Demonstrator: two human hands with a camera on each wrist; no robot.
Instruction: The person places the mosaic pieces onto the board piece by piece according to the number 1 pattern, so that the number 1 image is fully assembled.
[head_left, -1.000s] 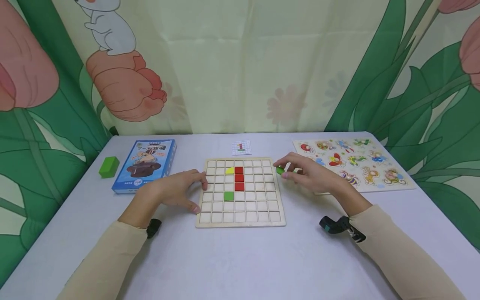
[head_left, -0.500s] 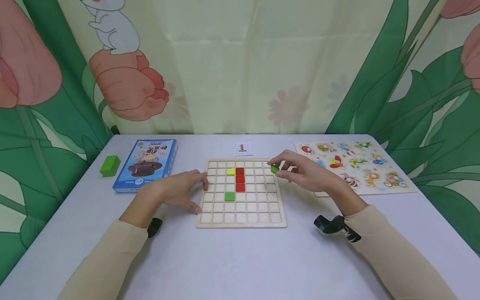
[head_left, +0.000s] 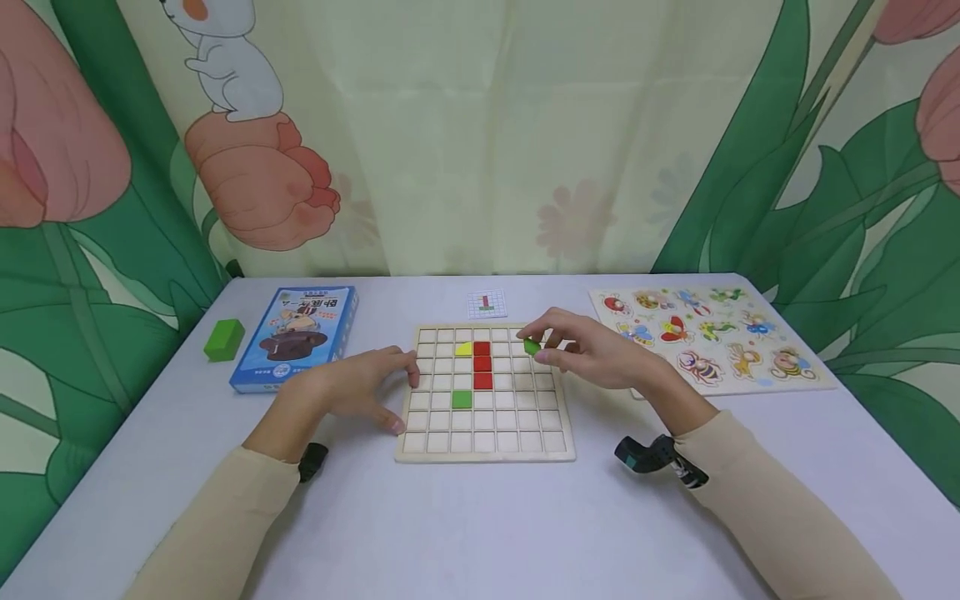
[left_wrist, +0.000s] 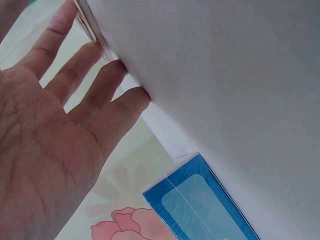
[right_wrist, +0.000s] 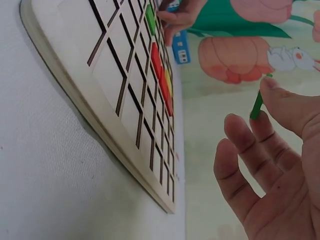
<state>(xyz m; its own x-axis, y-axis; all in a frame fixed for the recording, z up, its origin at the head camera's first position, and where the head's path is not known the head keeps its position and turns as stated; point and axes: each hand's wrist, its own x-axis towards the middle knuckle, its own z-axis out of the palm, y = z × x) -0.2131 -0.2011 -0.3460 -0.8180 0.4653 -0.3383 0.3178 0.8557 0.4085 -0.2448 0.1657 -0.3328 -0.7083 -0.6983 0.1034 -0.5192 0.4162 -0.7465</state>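
A wooden grid board lies on the table in the head view. Three red tiles stand in a column in its cells, with a small yellow piece left of the top one. A green tile sits lower left of them. My left hand rests at the board's left edge, fingers spread, thumb near the lower corner. Over the board's upper right, my right hand pinches another green tile between thumb and fingertip, its other fingers loosely bent in the right wrist view.
Behind the board lies a small card printed with a grid pattern. A blue box and a green block are at the left. On the right is a picture board with cartoon insects and animals. A printed curtain hangs behind.
My right hand has moved left with the green tile, from beside the board's right edge to over its upper right cells. The left hand has stayed at the left edge.
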